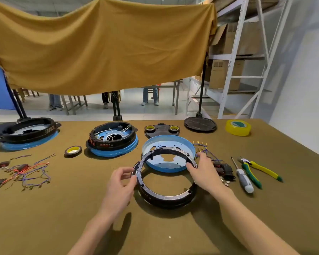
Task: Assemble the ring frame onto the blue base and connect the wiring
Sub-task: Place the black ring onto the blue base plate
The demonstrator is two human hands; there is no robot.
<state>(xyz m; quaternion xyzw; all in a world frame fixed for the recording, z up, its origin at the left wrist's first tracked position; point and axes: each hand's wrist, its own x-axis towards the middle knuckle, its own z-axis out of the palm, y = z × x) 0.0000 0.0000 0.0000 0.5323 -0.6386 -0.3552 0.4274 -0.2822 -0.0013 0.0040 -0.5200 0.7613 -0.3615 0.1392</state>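
Observation:
A black ring frame [166, 196] is tilted in front of me, its near side on the table and its far side raised over the blue base [175, 141]. My left hand [121, 183] pinches the ring's left rim. My right hand [203, 172] grips its right rim. The blue base is a shallow round dish with holes and a cut-out, just beyond the ring. Blue wires with gold terminals [203, 147] and black switch blocks [224, 169] lie to the right of the base.
Two assembled units [112, 140] [29, 134] stand at the back left, a tape roll [72, 151] between them. Loose wiring [22, 172] lies far left. A screwdriver [242, 176] and pliers [256, 171] lie right. Yellow tape [238, 127] and black lids [200, 124] sit at the back.

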